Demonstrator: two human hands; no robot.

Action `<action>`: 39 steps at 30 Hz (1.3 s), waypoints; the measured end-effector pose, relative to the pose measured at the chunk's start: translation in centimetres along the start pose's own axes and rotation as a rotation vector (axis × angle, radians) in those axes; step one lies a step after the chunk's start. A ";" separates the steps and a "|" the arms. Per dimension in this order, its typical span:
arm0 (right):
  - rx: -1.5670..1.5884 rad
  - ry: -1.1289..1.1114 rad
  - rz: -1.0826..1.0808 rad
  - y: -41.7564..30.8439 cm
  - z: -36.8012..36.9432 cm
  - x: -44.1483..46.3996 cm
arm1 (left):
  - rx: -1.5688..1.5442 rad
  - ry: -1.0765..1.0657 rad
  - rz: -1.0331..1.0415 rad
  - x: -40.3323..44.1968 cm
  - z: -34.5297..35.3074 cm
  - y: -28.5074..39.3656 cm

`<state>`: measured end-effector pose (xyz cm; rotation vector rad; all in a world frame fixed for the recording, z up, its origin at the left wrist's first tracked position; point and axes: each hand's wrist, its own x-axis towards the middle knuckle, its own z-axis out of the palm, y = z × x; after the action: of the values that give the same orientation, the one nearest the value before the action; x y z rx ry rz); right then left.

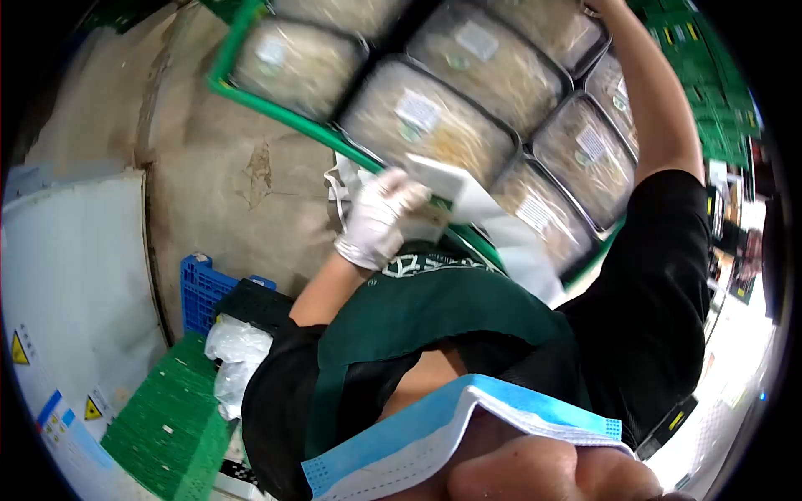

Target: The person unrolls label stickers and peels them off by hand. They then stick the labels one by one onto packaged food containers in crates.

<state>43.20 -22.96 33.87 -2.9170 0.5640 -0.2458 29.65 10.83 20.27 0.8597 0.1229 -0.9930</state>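
My left hand (383, 219), in a white glove, is at the near edge of a green crate (276, 119). Its fingers are curled closed around a white paper strip (458, 185) with a green printed patch. The strip trails right, down over the crate's near edge. In the crate sit several black plastic trays (430, 117) of pale, stringy food under clear film, most with a white label. My right arm stretches over the crate's right side to the top edge of the view. A band shows at the wrist, while the right hand itself lies outside the view.
Green crates (702, 75) are stacked at the upper right. At the lower left are a blue crate (205, 292), a clear plastic bag (236, 355) and a green surface (171, 417). A white panel (79, 275) with warning stickers stands at the far left.
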 end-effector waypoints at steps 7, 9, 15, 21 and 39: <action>-0.291 -0.406 -0.171 4.6 15.4 4.6 | 0.087 -0.212 -0.130 3.2 -0.4 -10.8; -0.211 -0.387 -0.173 7.9 19.9 5.4 | 0.062 -0.240 -0.232 5.6 -0.1 -13.5; -0.145 -0.474 0.008 8.0 21.1 4.2 | 0.381 -0.383 -0.216 7.1 -0.7 -13.4; 0.223 0.047 -0.484 11.0 19.6 -3.6 | 0.599 -0.003 0.315 2.0 -2.0 -11.2; 0.881 -0.407 -1.063 -9.4 9.5 -29.9 | 0.557 0.379 0.735 -11.0 0.9 -8.6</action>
<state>20.96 -1.73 22.45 -1.9995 -0.9427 0.0120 16.52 15.50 20.99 1.4608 -0.1543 -0.1516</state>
